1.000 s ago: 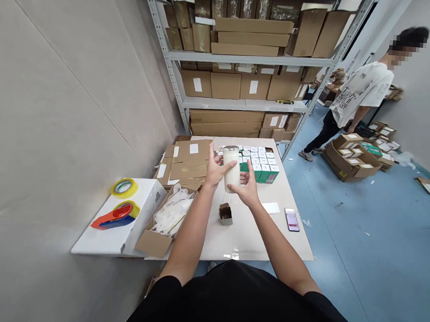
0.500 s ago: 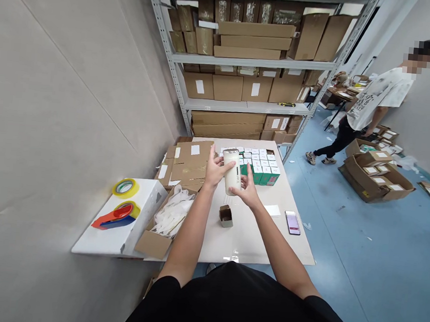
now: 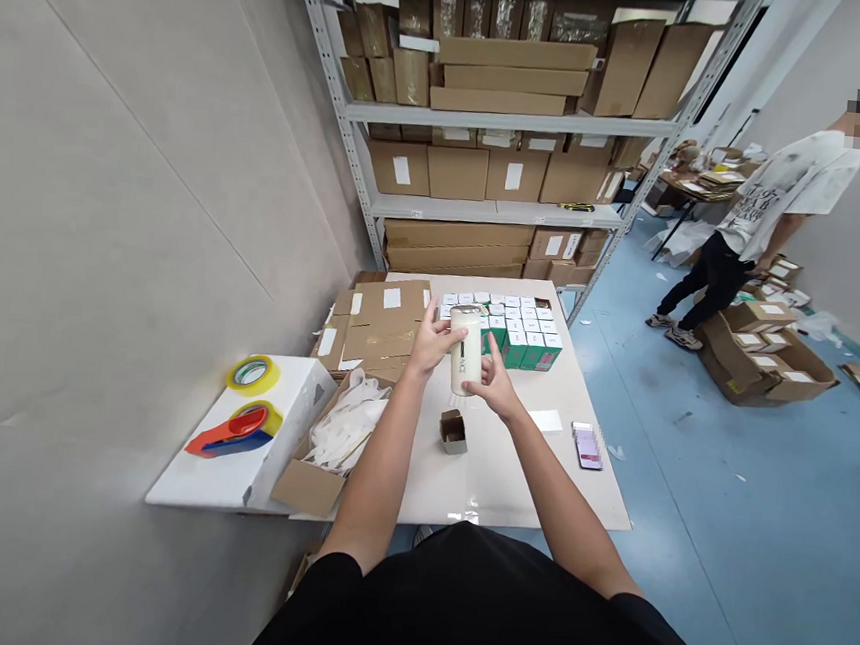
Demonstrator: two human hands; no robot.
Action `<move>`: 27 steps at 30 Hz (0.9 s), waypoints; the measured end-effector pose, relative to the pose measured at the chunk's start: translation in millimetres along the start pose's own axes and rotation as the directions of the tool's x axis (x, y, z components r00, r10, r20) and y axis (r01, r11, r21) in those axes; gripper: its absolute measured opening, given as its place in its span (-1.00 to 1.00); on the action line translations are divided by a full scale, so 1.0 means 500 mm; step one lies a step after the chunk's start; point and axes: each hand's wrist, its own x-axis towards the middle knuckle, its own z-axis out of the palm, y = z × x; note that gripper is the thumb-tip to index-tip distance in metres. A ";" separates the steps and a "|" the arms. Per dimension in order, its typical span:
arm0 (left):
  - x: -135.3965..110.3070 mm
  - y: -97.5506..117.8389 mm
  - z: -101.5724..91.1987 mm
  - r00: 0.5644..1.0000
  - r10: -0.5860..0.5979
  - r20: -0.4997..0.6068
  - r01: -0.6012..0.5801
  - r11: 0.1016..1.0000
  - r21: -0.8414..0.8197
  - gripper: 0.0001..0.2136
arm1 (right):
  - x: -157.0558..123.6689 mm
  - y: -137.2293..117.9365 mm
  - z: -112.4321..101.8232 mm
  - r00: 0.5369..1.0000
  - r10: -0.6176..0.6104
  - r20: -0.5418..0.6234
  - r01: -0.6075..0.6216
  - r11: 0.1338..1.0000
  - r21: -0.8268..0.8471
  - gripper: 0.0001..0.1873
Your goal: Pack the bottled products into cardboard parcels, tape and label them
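Note:
A cream-white tumbler (image 3: 466, 351) with dark lettering and a metallic rim is held nearly upright above the table (image 3: 492, 469). My left hand (image 3: 432, 343) grips its upper left side, thumb across the front. On the lower right side, my right hand (image 3: 498, 384) closes round it near the base. Below the tumbler stands a small open carton (image 3: 454, 432), its dark inside showing. Behind my hands are rows of green and white boxes (image 3: 526, 343). A white card (image 3: 546, 420) and a phone (image 3: 587, 446) lie to the right.
Left of my arm, a carton holds white bags (image 3: 350, 426). A tape dispenser (image 3: 236, 433) and a yellow tape roll (image 3: 253, 374) rest on a white box. Flattened cardboard (image 3: 381, 323) lies behind. Shelving (image 3: 500, 211) stands beyond the table. A person (image 3: 778, 212) is at the right.
The tumbler has turned a little between my hands, so more of its lettering faces me. At the right, the person has walked further right beside the floor cartons.

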 end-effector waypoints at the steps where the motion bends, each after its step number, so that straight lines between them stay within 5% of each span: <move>1: 0.000 -0.003 0.000 1.000 0.001 0.012 -0.001 1.000 0.001 0.22 | 0.000 0.002 0.000 1.000 0.003 -0.011 -0.003 1.000 -0.015 0.47; 15: 0.022 -0.020 0.011 0.998 0.060 0.012 -0.061 0.997 0.053 0.28 | 0.003 -0.012 -0.003 0.995 -0.026 -0.099 0.015 0.995 -0.104 0.55; 20: 0.023 -0.021 0.006 0.998 0.006 0.059 -0.007 1.000 0.007 0.26 | -0.004 -0.021 -0.003 1.000 0.016 -0.005 -0.016 0.999 -0.039 0.46; 27: 0.019 -0.036 -0.007 0.998 0.011 0.064 -0.013 1.000 0.024 0.23 | 0.004 -0.008 0.007 0.999 0.045 -0.029 -0.046 0.997 -0.059 0.52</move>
